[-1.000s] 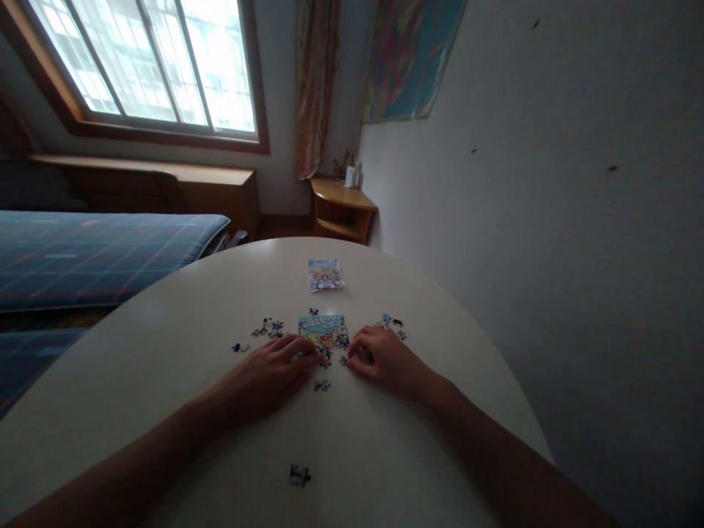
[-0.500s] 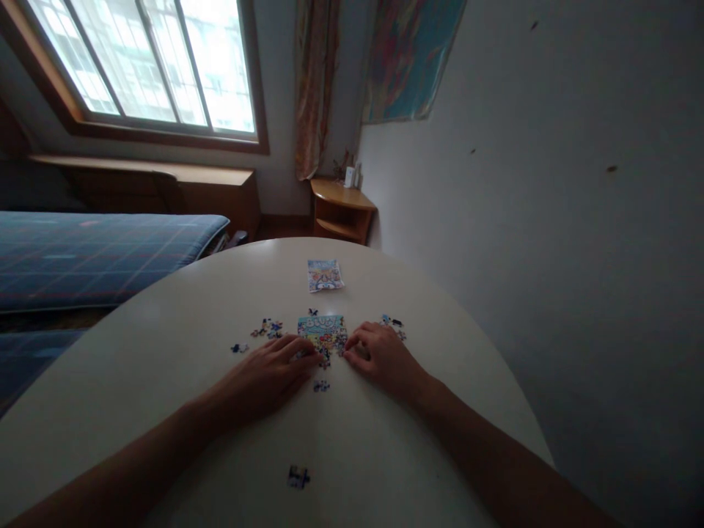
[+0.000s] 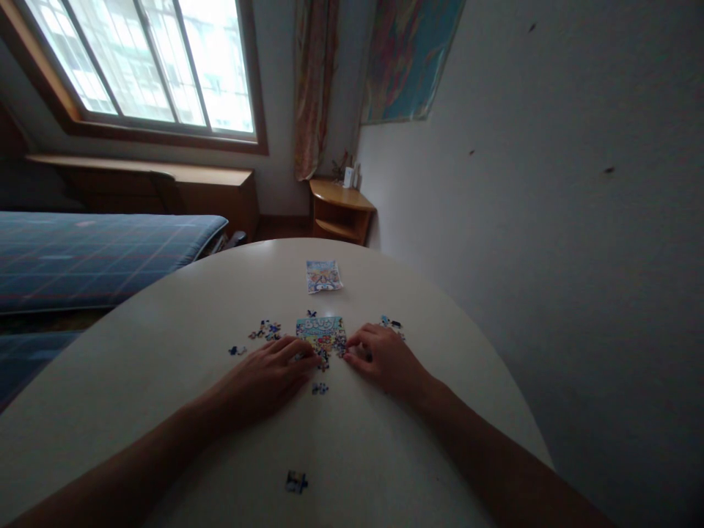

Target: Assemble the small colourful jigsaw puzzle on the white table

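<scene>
The partly joined jigsaw [image 3: 322, 331] lies flat near the middle of the round white table [image 3: 165, 381], its finished upper rows showing blue lettering and its lower edge ragged. The left hand [image 3: 269, 375] lies palm down on the table with the fingers stretched out almost straight, their tips touching the jigsaw's lower left edge; it grips nothing. The right hand [image 3: 386, 359] rests at the jigsaw's lower right edge with the fingers curled under and the tips pressed down beside the pieces; whether a piece sits under them cannot be told. One loose piece [image 3: 320, 388] lies just below the jigsaw, between the two hands. A small cluster of pieces [image 3: 265, 330] lies to the left of the jigsaw, with a single piece [image 3: 237, 350] further left, and a few more pieces [image 3: 391, 323] show just beyond the right hand. Another stray piece [image 3: 296, 482] lies well apart, near the person. A small printed picture card [image 3: 323, 276] lies on the far side of the table. Beyond the table stand a bed with a blue checked cover [image 3: 99, 253], a window [image 3: 148, 62] and a wooden corner shelf [image 3: 339, 209]
</scene>
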`<state>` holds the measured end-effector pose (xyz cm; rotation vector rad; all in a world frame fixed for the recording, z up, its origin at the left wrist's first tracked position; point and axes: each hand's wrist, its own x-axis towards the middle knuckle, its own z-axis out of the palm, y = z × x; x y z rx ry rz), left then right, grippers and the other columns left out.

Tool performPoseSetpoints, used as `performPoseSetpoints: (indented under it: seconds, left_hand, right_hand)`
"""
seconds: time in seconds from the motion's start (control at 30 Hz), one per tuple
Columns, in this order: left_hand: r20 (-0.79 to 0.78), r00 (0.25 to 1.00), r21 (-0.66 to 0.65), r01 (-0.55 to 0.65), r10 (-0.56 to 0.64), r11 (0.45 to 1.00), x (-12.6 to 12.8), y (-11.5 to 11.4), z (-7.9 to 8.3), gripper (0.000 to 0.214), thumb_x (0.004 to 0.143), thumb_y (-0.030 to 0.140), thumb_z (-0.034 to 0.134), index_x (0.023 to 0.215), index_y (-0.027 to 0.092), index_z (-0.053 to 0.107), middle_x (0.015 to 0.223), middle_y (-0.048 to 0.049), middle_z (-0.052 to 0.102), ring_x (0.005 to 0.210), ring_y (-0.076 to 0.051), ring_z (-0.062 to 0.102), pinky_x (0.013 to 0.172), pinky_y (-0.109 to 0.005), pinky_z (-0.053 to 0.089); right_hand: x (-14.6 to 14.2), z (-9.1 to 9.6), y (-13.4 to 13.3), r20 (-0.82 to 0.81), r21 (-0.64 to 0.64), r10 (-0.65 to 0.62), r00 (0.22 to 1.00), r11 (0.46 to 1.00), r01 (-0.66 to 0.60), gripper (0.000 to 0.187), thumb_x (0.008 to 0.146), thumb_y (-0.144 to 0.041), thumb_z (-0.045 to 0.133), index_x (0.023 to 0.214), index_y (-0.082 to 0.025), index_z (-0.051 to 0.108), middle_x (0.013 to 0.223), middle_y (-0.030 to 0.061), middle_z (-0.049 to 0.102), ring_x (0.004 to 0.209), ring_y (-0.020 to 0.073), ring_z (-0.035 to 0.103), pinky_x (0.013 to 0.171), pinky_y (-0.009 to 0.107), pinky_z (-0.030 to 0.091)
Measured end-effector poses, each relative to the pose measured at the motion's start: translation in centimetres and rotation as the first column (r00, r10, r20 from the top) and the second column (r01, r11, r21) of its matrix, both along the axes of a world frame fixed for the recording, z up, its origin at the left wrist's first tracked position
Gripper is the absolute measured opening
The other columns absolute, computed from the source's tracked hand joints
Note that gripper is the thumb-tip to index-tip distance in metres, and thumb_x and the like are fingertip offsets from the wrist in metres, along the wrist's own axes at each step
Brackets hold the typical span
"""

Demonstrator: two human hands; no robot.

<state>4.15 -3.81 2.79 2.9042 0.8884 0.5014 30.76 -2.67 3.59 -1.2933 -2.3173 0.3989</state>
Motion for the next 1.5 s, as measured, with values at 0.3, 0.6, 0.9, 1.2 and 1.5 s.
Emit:
performPoseSetpoints:
  seconds: [0.3,0.6,0.9,1.2,1.5]
  left_hand:
    - [-0.001,1.0,0.002,-0.009,0.009,1.0,0.1,0.0,0.0,0.031,0.096,0.014,0.045,0.124,0.024,0.056,0.122,-0.0078,0.058,0.11,-0.023,0.056,0.092,-0.04,0.052]
    - [-0.026,1.0,-0.001,-0.007,0.007,1.0,-0.1,0.1,-0.3,0.03,0.097,0.015,0.045,0.124,0.023,0.055,0.125,-0.0081,0.056,0.112,-0.024,0.055,0.093,-0.042,0.052]
    - [0.008,1.0,0.001,-0.001,0.001,1.0,0.1,0.1,-0.1,0.031,0.096,0.014,0.046,0.124,0.024,0.057,0.121,-0.0082,0.058,0.108,-0.023,0.056,0.092,-0.04,0.053]
    - [-0.021,1.0,0.009,-0.008,0.008,1.0,-0.1,0.1,-0.3,0.032,0.096,0.014,0.044,0.124,0.023,0.056,0.122,-0.0081,0.058,0.109,-0.023,0.056,0.092,-0.04,0.053]
    - [0.025,1.0,0.0,-0.003,0.003,1.0,0.0,0.0,-0.3,0.029,0.096,0.016,0.046,0.122,0.023,0.057,0.121,-0.008,0.058,0.109,-0.022,0.056,0.091,-0.039,0.053]
  right_hand:
    - [1.1,0.5,0.1,0.09,0.034,0.098,0.991,0.994,-0.101,0.016,0.085,-0.021,0.068,0.1,-0.024,0.072,0.106,0.0052,0.067,0.099,0.0202,0.061,0.092,0.038,0.039]
    - [4.6,3.1,0.3,0.057,-0.138,0.067,0.996,0.989,-0.059,0.022,0.084,-0.033,0.073,0.102,-0.021,0.071,0.095,0.0037,0.065,0.079,0.0137,0.06,0.073,0.026,0.046]
    - [3.8,1.9,0.3,0.107,-0.191,0.15,0.983,0.973,-0.128,0.013,0.084,-0.027,0.072,0.096,-0.022,0.072,0.099,0.0035,0.064,0.082,0.0143,0.059,0.075,0.027,0.045]
    - [1.5,0.6,0.2,0.07,-0.036,0.083,0.994,0.996,-0.08,0.01,0.086,-0.025,0.068,0.094,-0.019,0.07,0.102,0.0069,0.066,0.097,0.0198,0.06,0.091,0.034,0.043]
    - [0.8,-0.2,0.5,0.077,0.039,0.116,0.99,0.992,-0.119,0.01,0.088,-0.025,0.067,0.096,-0.019,0.069,0.111,0.0069,0.068,0.104,0.0206,0.061,0.095,0.037,0.044]
